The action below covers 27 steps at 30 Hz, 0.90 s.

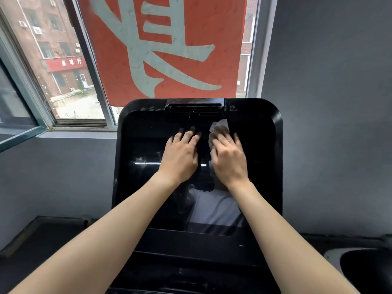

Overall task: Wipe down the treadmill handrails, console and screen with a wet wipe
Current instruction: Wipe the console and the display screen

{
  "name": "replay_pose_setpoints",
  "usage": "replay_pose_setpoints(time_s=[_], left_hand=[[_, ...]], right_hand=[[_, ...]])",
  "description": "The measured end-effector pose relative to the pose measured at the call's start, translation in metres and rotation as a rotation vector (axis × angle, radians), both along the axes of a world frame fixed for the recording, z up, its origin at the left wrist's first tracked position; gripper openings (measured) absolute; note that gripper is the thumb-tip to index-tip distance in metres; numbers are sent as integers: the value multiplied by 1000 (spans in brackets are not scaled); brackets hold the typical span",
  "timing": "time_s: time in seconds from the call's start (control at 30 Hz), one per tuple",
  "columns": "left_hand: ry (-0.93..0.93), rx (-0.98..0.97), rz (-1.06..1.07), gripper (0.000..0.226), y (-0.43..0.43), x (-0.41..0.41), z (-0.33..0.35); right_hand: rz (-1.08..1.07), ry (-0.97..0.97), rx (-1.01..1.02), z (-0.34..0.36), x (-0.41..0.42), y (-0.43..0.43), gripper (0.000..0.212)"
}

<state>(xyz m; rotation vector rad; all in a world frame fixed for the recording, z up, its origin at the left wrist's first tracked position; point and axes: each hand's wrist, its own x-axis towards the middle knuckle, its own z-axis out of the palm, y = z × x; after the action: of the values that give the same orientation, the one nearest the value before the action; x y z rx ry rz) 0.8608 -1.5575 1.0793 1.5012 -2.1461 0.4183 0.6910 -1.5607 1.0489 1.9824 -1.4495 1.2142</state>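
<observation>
Head view: crumpled white wet wipe (pixel 219 127) under right hand (pixel 228 160)

Screen (pixel 148 198): centre. On it, side by side: left hand (pixel 182 158), right hand (pixel 228 160). Wet wipe (pixel 219 127): under right fingers. Vent (pixel 194 107): above hands. Window (pixel 70 81): behind, left. Lower right: possibly a cup holder (pixel 364 270).

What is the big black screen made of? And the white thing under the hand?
The screen looks like glossy black glass or hard plastic: it mirrors a shirt and lights. The wipe under the right hand looks like thin, soft, matte white fabric or paper: it crumples into folds.
</observation>
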Motion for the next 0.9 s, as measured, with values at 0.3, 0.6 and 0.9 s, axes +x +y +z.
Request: replay_pose_setpoints(time_s=[0.3, 0.6, 0.9], left_hand=[[25, 6, -36, 57, -3, 7, -4], [24, -4, -120, 56, -8, 20, -2], [32, 13, -171, 61, -10, 26, 1]], right_hand=[[-233, -401, -10, 3, 9, -3, 32], [-301, 53, 12, 10, -19, 1, 48], [-192, 97, 80, 13, 32, 5, 46]])
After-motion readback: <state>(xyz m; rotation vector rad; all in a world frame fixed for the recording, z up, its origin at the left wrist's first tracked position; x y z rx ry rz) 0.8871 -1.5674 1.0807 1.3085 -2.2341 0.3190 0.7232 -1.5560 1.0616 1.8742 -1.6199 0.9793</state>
